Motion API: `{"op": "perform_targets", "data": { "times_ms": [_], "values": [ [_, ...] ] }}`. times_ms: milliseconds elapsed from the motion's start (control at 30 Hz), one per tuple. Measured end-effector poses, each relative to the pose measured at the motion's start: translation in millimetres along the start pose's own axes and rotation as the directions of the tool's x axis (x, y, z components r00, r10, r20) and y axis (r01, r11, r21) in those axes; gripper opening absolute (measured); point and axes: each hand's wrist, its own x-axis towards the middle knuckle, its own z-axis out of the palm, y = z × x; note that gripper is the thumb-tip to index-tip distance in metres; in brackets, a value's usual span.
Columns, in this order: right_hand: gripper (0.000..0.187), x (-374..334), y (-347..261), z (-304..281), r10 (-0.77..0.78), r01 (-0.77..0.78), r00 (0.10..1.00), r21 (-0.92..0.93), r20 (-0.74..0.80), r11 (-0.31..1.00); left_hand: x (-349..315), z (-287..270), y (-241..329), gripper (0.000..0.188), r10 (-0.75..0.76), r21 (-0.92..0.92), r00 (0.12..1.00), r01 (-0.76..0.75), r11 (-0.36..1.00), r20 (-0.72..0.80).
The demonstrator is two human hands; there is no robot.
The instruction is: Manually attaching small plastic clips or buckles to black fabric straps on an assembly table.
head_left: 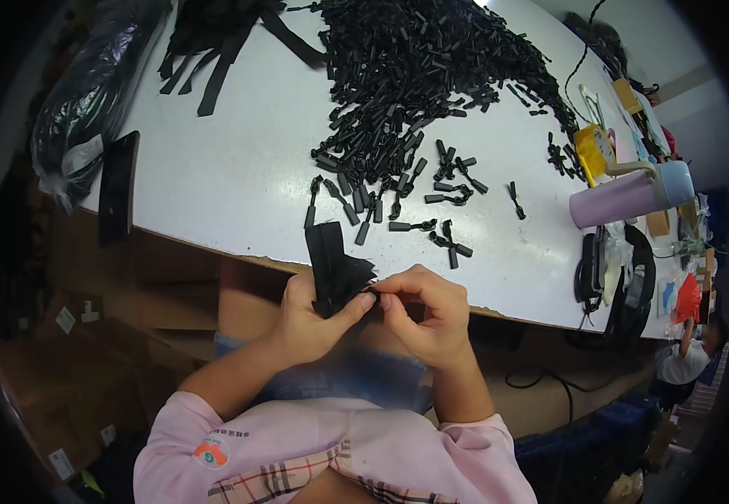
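Observation:
At the table's near edge, my left hand [307, 326] is closed around several black fabric strips that look like zipper tape [326, 259]; their folded ends stand up above the fingers. Against the left thumb tip, my right hand [433, 317] pinches with thumb and forefinger at the strips' end. What lies in that pinch is small, dark and mostly hidden. Just beyond the hands spreads a large heap of black zipper pulls [415, 71], with several loose ones on the white tabletop [238, 176]. One single zipper pull [516, 202] lies apart on the right.
More black strips [222, 63] lie at the far left, near a dark phone-like slab [118, 189] and a plastic-wrapped bundle [96, 92]. On the right are a lilac bottle [616, 200], a yellow tape roll [593, 149] and a black pouch [633, 273]. Cardboard boxes [70, 361] stand below left.

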Motion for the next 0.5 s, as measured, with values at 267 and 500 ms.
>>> {"op": "perform_targets", "data": {
  "times_ms": [267,500],
  "values": [
    [0.019,-1,8,15,-0.218,0.21,0.974,-0.116,-0.055,0.971,2,-1,-4,0.015,-0.088,-0.292,0.994,0.068,0.954,-0.058],
    [0.018,-13,8,35,0.16,-0.115,0.963,0.205,-0.217,0.972,-1,1,3,0.016,0.004,-0.147,0.993,-0.022,0.989,-0.119]
  ]
}}
